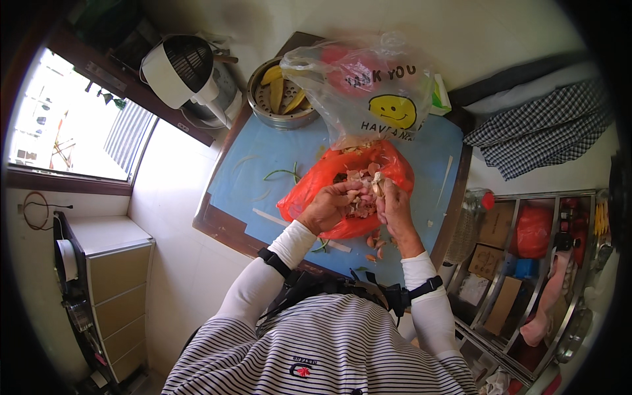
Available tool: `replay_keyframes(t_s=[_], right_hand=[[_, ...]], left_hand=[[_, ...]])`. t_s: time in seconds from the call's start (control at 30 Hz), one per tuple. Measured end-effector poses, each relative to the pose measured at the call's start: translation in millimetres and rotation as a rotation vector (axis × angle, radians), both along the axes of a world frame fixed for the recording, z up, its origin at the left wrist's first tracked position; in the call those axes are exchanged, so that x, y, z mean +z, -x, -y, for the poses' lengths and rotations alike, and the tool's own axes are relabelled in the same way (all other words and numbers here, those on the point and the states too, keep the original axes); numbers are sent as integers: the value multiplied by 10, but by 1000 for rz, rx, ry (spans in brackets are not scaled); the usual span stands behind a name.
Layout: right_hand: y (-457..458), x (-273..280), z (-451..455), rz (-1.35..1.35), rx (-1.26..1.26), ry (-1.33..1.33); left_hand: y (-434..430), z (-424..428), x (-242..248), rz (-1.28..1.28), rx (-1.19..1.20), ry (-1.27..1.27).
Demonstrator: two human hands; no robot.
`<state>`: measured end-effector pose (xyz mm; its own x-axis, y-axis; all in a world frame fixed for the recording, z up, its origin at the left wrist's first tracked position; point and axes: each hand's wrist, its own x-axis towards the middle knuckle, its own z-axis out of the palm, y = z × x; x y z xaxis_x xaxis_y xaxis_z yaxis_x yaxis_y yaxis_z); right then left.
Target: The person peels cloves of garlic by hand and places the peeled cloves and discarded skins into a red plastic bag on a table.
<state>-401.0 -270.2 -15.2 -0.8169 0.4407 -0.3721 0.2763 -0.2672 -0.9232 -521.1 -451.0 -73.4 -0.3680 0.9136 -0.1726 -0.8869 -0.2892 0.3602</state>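
My right hand (396, 210) holds a part of a garlic bulb (378, 183) between thumb and fingers. Close on its left is my left hand (328, 205), thumb and forefinger pinched together; whether anything small sits between them cannot be made out. Both hands are over a red plastic bag (303, 190) that lies spread on the table. Inside the bag is a heap of pinkish garlic skins (363, 211), partly hidden by my fingers. Several loose garlic cloves (379, 253) lie on the blue table cover (237, 182), just below the bag.
A clear plastic bag (345, 108) with a smiling face stands behind the red one. Banana-like yellow pieces lie in a perforated steel steamer (281, 122). Green stalks (281, 172) lie to the left. A metal shelf rack (513, 197) stands at right, a drawer cabinet (121, 276) at left.
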Motion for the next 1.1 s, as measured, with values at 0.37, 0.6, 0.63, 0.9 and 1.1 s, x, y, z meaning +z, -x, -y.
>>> replay_keyframes(t_s=[0.37,0.6,0.63,0.9,1.1], right_hand=[[-115,132,66,-82,55,380],[-139,189,12,-220,101,548],[-140,187,6,-232,110,549],[-123,178,27,-97,40,499],[-193,45,20,9,15,346]], left_hand=[[-27,-41,168,7,163,153],[-18,-48,172,41,186,202],[-12,-55,133,63,187,210],[13,-34,112,71,111,125],[32,-76,-10,93,170,102]])
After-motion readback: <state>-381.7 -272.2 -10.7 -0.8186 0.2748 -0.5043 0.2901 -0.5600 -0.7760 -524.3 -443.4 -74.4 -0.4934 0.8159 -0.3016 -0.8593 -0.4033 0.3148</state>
